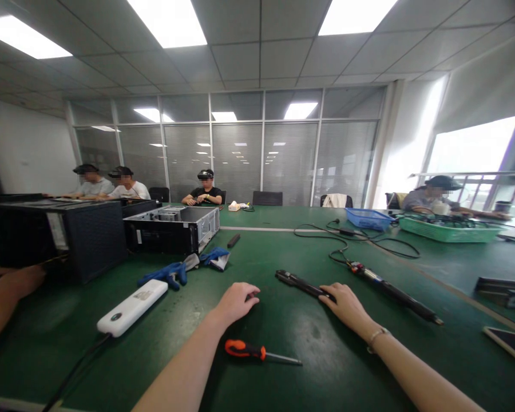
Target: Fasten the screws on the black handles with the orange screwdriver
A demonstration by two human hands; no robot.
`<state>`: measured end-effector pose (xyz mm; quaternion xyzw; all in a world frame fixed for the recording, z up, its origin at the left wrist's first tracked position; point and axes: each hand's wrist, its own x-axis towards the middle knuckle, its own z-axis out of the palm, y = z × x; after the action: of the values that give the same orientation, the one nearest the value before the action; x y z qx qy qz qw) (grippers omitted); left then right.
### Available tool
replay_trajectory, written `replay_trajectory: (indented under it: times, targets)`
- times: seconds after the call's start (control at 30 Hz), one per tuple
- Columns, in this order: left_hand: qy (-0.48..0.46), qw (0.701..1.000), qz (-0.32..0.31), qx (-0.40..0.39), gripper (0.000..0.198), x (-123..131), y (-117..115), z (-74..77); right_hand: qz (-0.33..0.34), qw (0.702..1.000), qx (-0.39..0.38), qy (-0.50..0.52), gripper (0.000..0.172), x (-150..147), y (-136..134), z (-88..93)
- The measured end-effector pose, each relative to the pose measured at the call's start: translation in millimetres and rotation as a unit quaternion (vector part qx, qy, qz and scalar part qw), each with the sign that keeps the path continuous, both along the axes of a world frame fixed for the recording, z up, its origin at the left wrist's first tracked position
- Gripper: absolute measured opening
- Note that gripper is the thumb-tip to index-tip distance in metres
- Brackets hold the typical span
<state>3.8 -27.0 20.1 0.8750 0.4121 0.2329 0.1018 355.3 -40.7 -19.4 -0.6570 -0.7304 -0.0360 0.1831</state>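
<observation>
My left hand (237, 300) rests on the green table (283, 332) with its fingers curled down; whatever may be under them is hidden. My right hand (347, 304) lies flat with fingers stretched, its fingertips on the near end of a long black bar-shaped tool (298, 282). An orange-handled screwdriver (245, 349) lies between my forearms, touched by neither hand. A black electric screwdriver (395, 293) with a cable lies just right of my right hand.
A white power strip (131, 306) and blue gloves (175, 272) lie to the left, before an opened computer case (171, 230) and a black case (55, 236). Another person's hand (8, 286) rests at far left. Blue basket (368, 218), green basket (448, 229), phone (512, 344) at right. Several people sit at the far side.
</observation>
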Motion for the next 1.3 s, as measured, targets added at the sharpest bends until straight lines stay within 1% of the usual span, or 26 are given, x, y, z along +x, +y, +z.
replay_trajectory:
  times: [0.07, 0.17, 0.23, 0.3, 0.47, 0.6, 0.67, 0.73, 0.77, 0.83, 0.87, 0.93, 0.97, 1.0, 1.03, 1.07, 1.13, 1.23, 1.3]
  targets:
    - [-0.016, 1.0, -0.007, 0.015, 0.037, 1, -2, 0.9, 0.054, 0.998, 0.005, 0.025, 0.042, -25, -7, 3.8]
    - [-0.028, 0.999, -0.036, 0.029, 0.054, 1, -4, 2.2, 0.137, 0.988, -0.005, 0.076, 0.041, -57, -20, 13.0]
    - [-0.016, 0.999, -0.049, 0.018, 0.062, 1, -6, 3.4, 0.176, 0.98, -0.012, 0.097, 0.039, -73, -30, 19.3]
    - [0.009, 0.998, -0.056, 0.0, 0.063, 0, -6, 5.4, 0.206, 0.972, -0.021, 0.108, 0.037, -82, -38, 24.6]
    - [0.053, 0.994, -0.077, -0.061, 0.045, -3, -6, 12.3, 0.255, 0.957, -0.051, 0.125, 0.034, -90, -50, 34.4]
    - [0.052, 0.992, -0.084, -0.081, 0.042, -6, -5, 15.0, 0.281, 0.948, -0.067, 0.133, 0.034, -89, -53, 39.6]
    - [0.051, 0.992, -0.085, -0.084, 0.042, -7, -5, 15.4, 0.273, 0.953, -0.049, 0.118, 0.036, -83, -49, 41.3]
    - [0.051, 0.991, -0.087, -0.086, 0.042, -7, -6, 16.1, 0.224, 0.971, 0.007, 0.083, 0.04, -68, -41, 41.9]
    - [0.052, 0.991, -0.087, -0.088, 0.042, -7, -6, 16.5, 0.18, 0.981, 0.047, 0.056, 0.042, -57, -35, 41.7]
    - [0.055, 0.991, -0.084, -0.089, 0.041, -7, -6, 17.6, 0.058, 0.991, 0.117, -0.005, 0.044, -26, -24, 39.2]
    - [0.057, 0.991, -0.081, -0.088, 0.042, -7, -6, 18.1, -0.017, 0.99, 0.138, -0.037, 0.045, -8, -19, 36.8]
    - [0.062, 0.991, -0.078, -0.084, 0.043, -8, -6, 19.2, -0.159, 0.974, 0.136, -0.092, 0.05, 31, -13, 30.0]
    - [0.065, 0.991, -0.079, -0.083, 0.044, -8, -6, 19.7, -0.218, 0.964, 0.113, -0.105, 0.052, 50, -12, 25.9]
    - [0.068, 0.991, -0.08, -0.085, 0.046, -9, -6, 20.3, -0.26, 0.956, 0.079, -0.11, 0.054, 68, -12, 21.7]
    - [0.07, 0.99, -0.08, -0.089, 0.047, -11, -6, 20.8, -0.294, 0.949, 0.046, -0.107, 0.052, 84, -13, 17.5]
    - [0.072, 0.99, -0.079, -0.094, 0.049, -12, -5, 21.5, -0.312, 0.944, 0.017, -0.101, 0.045, 98, -13, 13.6]
    - [0.077, 0.989, -0.072, -0.105, 0.053, -14, -5, 22.8, -0.323, 0.942, -0.009, -0.087, 0.036, 120, -13, 7.1]
    - [0.083, 0.987, -0.067, -0.121, 0.056, -16, -6, 24.7, -0.364, 0.93, -0.002, -0.046, 0.033, 144, -10, 0.1]
    - [0.082, 0.986, -0.066, -0.13, 0.057, -17, -7, 25.6, -0.391, 0.92, 0.006, 0.001, 0.03, 157, -7, -4.1]
